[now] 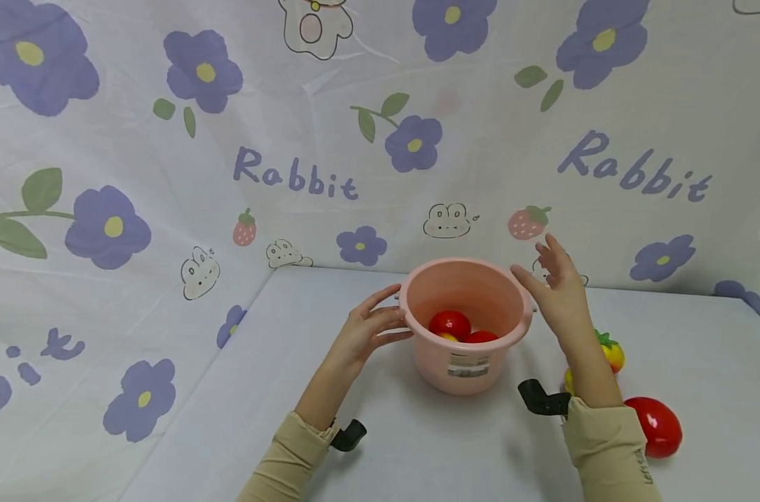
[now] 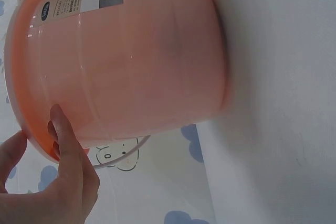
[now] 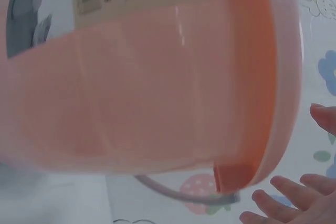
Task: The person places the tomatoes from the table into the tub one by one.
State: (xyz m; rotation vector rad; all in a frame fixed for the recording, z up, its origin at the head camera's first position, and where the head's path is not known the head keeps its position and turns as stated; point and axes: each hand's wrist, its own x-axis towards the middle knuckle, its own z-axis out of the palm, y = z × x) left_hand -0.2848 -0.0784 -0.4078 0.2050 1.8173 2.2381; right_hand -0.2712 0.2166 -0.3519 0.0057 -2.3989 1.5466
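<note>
Left hand (image 1: 360,333), fingers loosely extended, touches rim of pink bucket (image 1: 431,355); right hand (image 1: 560,293) spread, just beside opposite rim. Bucket on surface (image 1: 443,453), red round items (image 1: 450,325) inside.

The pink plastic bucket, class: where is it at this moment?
In the head view, the pink plastic bucket is just right of centre, between the person's left hand and right hand, in front of the flower-printed white cloth backdrop.
</note>
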